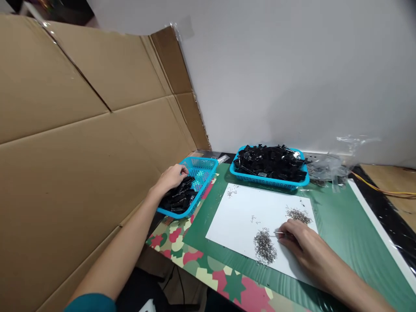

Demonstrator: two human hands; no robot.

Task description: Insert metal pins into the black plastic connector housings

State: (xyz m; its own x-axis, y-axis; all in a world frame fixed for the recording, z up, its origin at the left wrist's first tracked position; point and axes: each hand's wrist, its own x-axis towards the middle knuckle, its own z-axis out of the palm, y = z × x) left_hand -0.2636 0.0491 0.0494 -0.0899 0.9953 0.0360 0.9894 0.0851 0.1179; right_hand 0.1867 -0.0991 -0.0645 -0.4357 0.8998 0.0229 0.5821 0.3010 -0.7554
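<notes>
My left hand (173, 177) is over the left blue plastic basket (208, 184), its fingers curled together at the edge of a pile of small black plastic parts (180, 197). Whatever those fingers may hold is hidden. My right hand (299, 238) rests low over a white sheet (224, 221), pinching a thin, pointed metal tool (278, 233). The tool's tip points left, close to a heap of tiny silvery metal pieces (264, 247). Behind my right knuckles lies a second heap of tiny metal pieces (299, 215). A few loose ones are scattered on the sheet.
Another blue basket (266, 180), heaped with black parts, stands at the back against the white wall. Clear plastic bags (329, 169) lie to its right. A tall cardboard panel (97, 173) borders the left side. A green mat (354, 229) covers the table beneath the sheet.
</notes>
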